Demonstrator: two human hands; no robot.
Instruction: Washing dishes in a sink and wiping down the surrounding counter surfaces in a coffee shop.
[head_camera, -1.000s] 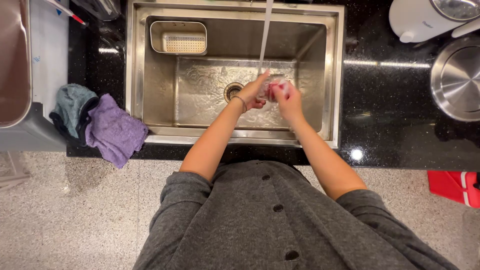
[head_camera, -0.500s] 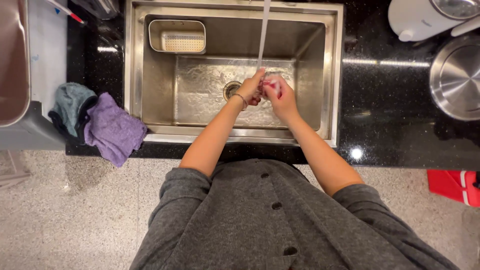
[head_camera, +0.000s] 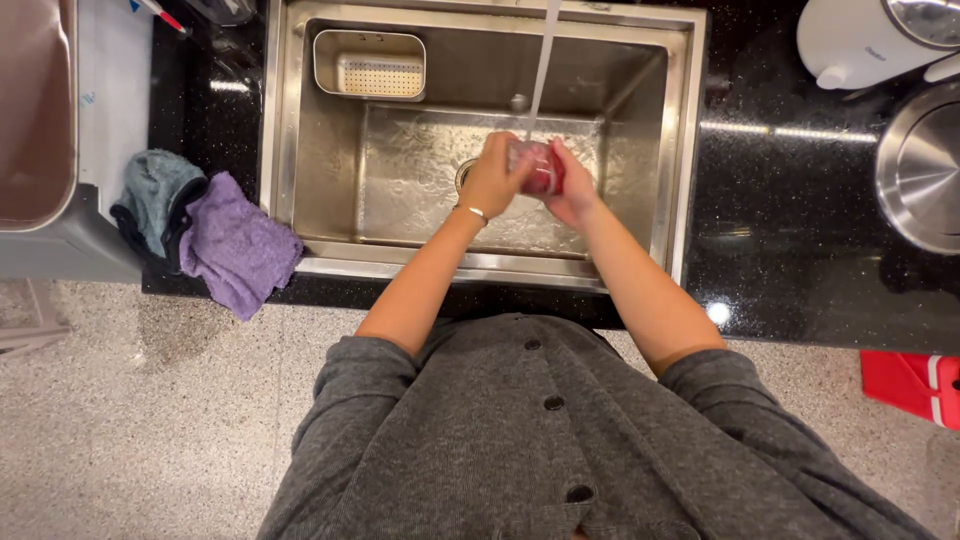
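Head view: your left hand (head_camera: 492, 176) and right hand (head_camera: 572, 186) keep fingers clamped on the red cup (head_camera: 540, 168), now directly under the stream (head_camera: 541, 70).

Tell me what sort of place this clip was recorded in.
Most likely a home kitchen. A steel sink is set into a black stone counter with water running, cloths lie beside it, and a white kettle and a steel pot stand to the right. Both hands, left hand and right hand, hold a red thing under the stream.

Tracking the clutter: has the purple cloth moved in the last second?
No. The purple cloth still drapes over the counter edge left of the sink, against the blue-grey cloth.
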